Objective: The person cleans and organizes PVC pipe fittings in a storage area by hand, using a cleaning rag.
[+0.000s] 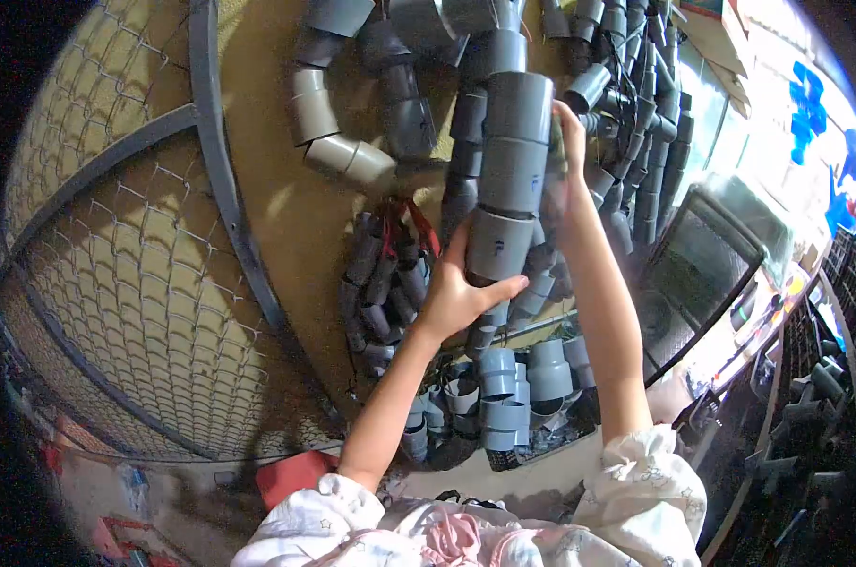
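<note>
A hanging string of grey plastic pipe couplings (513,175) is in front of me, with small dark marks on the lower ones. My left hand (466,295) is closed round the lowest coupling, its thumb across the front. Against the right side of the upper couplings is my right hand (570,142), its fingers curled and partly hidden behind them. Something dull green shows between that hand and the couplings, too blurred to name.
More strings of grey fittings (650,123) hang on the wall, with beige elbows (348,156) to the left. Below are larger couplings (549,369) in a container. Wire mesh (154,302) on a metal frame stands left. At right are a dark-framed panel (707,269) and shelves of fittings (815,406).
</note>
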